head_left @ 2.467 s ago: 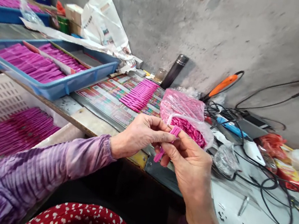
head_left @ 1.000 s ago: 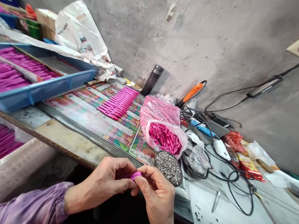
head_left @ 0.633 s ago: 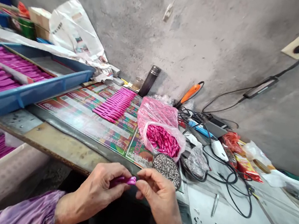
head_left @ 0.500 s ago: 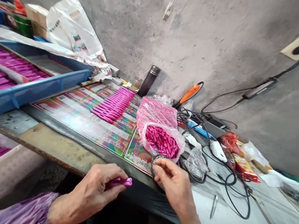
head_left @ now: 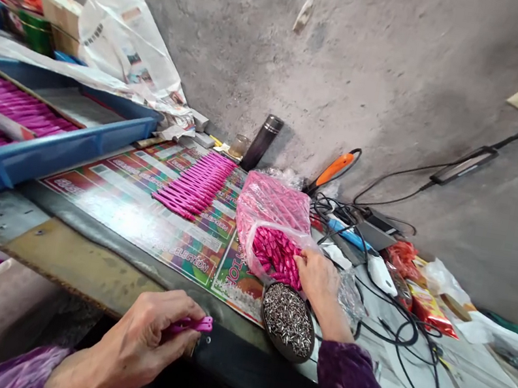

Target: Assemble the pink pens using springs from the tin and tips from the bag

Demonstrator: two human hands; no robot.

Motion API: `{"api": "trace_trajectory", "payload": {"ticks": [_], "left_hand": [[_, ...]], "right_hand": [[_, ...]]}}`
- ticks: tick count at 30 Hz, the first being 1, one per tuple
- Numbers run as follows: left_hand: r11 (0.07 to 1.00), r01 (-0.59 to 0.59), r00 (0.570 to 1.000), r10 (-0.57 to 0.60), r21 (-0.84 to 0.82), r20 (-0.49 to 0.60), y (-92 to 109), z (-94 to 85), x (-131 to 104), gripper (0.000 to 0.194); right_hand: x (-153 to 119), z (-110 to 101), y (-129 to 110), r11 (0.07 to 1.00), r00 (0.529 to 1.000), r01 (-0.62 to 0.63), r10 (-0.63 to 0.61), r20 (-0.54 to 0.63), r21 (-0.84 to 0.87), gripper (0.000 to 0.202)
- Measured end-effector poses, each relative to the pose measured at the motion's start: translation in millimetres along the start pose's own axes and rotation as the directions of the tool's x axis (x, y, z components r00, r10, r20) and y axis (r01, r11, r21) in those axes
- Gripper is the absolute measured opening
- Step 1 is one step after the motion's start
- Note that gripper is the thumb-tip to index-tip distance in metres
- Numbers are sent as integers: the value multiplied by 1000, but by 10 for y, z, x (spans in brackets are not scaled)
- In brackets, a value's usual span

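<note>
My left hand (head_left: 143, 334) pinches a small pink plastic piece (head_left: 203, 324) in front of the table edge, its end sticking out past the fingertips. My right hand (head_left: 321, 284) reaches to the mouth of a clear bag (head_left: 275, 200) full of glossy magenta pieces (head_left: 279, 250); its fingertips are among them and partly hidden, so any grip cannot be made out. Just below the bag stands a dark round dish (head_left: 288, 321) heaped with small metal pins. A row of pink pieces (head_left: 195, 185) lies side by side on the printed sheet (head_left: 134, 226).
A blue divided tray (head_left: 51, 159) with purple pieces stands at the left. Behind are a dark flask (head_left: 262, 143), a glass jar (head_left: 238, 145) and an orange-handled tool (head_left: 335, 169). Tangled black cables (head_left: 407, 335) and a red snack packet (head_left: 431, 310) lie at the right.
My right hand has moved from the pin dish up to the bag's opening, uncovering the dish. My left hand has shifted slightly left and down with the pink piece. The camera view has shifted slightly.
</note>
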State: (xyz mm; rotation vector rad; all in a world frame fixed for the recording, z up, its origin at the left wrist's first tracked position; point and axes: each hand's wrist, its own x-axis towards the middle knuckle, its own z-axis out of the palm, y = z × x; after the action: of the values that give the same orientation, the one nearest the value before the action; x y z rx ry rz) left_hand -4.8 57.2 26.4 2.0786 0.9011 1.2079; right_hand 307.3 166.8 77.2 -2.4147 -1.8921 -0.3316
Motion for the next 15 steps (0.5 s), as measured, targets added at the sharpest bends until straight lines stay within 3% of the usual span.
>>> {"api": "trace_trajectory", "payload": {"ticks": [8,15], "left_hand": [[1000,5,1000,-5,-4,-8,-32,28,9,9],[999,37,999,-37,-13,29,36,0,-29,8]], "right_hand": [[79,89,-46,998,999,-46,46,4,-50,25],[-58,-15,-15,998,993,3,6,-121,70,28]]}}
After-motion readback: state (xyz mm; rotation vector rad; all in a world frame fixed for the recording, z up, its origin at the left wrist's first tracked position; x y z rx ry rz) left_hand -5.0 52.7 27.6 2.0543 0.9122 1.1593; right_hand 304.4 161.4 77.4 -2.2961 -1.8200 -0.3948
